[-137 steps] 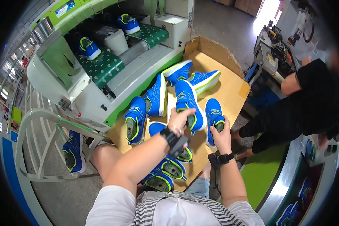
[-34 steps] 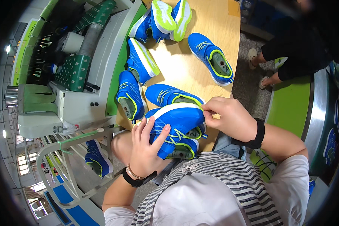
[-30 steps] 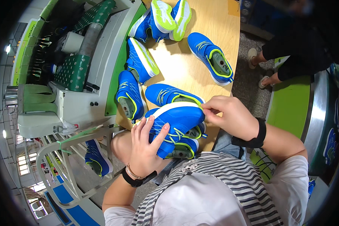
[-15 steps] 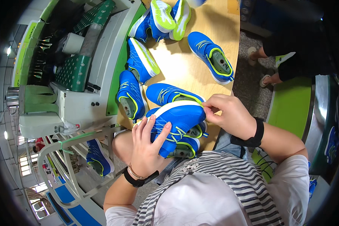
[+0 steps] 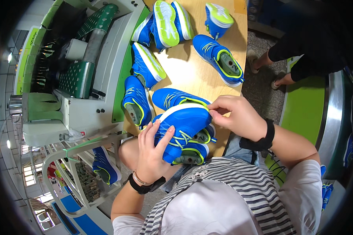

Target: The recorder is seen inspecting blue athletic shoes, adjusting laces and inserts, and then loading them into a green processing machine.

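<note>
A blue sneaker (image 5: 188, 120) with a white sole edge and yellow-green laces lies tilted in my left hand (image 5: 151, 147), whose fingers wrap its side and heel end. My right hand (image 5: 236, 116) pinches thumb and forefinger together at the toe, by the sole edge. Whatever is between those fingertips is too small to make out. Just beyond the held shoe rests another blue sneaker (image 5: 172, 97). Partly covered below it are more sneakers with grey-green lasts inside, one of them a lower sneaker (image 5: 190, 153) near my lap.
The wooden table (image 5: 180, 70) bears several more sneakers, including an upright one (image 5: 219, 60) and a tipped one (image 5: 219, 19). At left stands a white machine (image 5: 94, 113) with green rollers. A metal rack (image 5: 76, 156) holds a sneaker. Someone's legs (image 5: 264, 60) are at right.
A tipped sneaker now stands at the table's far end, and the sneakers beside it sit differently. The person's legs at right have shifted. My hands and the held sneaker have barely moved.
</note>
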Tool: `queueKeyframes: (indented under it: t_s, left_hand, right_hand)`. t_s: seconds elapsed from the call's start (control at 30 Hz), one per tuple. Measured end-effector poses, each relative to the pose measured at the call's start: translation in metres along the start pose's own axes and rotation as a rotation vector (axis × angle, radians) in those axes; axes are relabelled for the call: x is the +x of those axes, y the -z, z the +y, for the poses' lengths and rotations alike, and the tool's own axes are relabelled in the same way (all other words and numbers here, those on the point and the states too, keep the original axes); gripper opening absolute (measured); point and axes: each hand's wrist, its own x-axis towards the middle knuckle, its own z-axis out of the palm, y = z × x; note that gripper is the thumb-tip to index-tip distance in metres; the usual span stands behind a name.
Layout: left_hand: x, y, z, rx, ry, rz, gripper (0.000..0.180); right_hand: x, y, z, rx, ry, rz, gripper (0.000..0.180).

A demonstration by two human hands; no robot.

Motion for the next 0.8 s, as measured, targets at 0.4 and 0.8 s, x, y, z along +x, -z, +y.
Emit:
queueKeyframes:
  t_s: [0.4, 0.8]
  left_hand:
    - [-0.006, -0.005, -0.028, -0.305, -0.006, 0.012, 0.079]
    - [0.006, 0.007, -0.022, -0.404, 0.076, 0.037, 0.085]
  right_hand:
    - [0.016, -0.003, 0.020, 0.579, -0.308, -0.168, 0.030]
    - [0.041, -0.002, 0.019, -0.077, 0.213, 0.016, 0.025]
